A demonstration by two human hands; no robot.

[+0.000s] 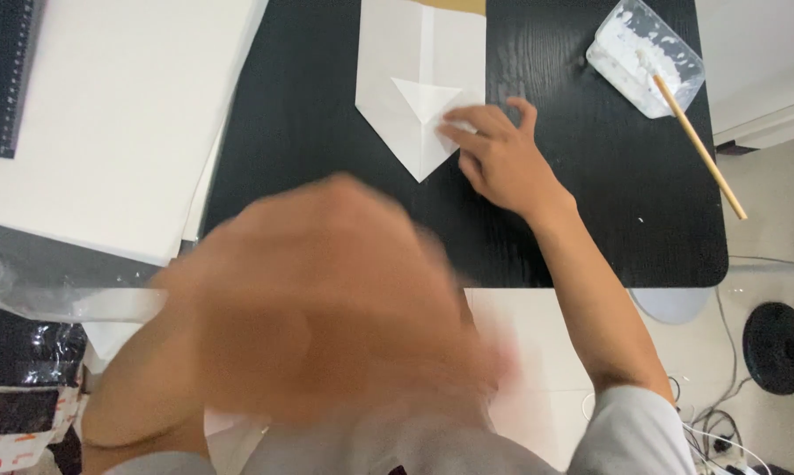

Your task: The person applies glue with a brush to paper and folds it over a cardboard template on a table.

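Head view, looking straight down: the right hand [501, 157] lies flat and spread on the black table [326, 132], its fingertips [454, 123] pressing the right edge of a folded white paper [412, 84]. It grips nothing; the fingers are extended and simply pin the sheet down. The left hand [326, 299] is raised close to the camera and so blurred that I cannot tell whether it is open or closed, or whether it holds anything.

The paper sits at the top middle of the table, folded to a point facing the person, with a small triangular flap turned over near the fingertips and a crease running up its middle. A strip of brown paper shows at its far end.

This looks like a folding step, with the flap being held flat under the right hand. As a judgement, the next move calls for steady pressure along the crease and for the left hand to come down onto the sheet so it cannot slide.

Further out, a clear plastic tray [645, 57] of white paste stands at the top right, a wooden stick [698, 145] resting in it. A stack of white sheets [106, 114] lies to the left, with a black ruler [5, 75] on it.
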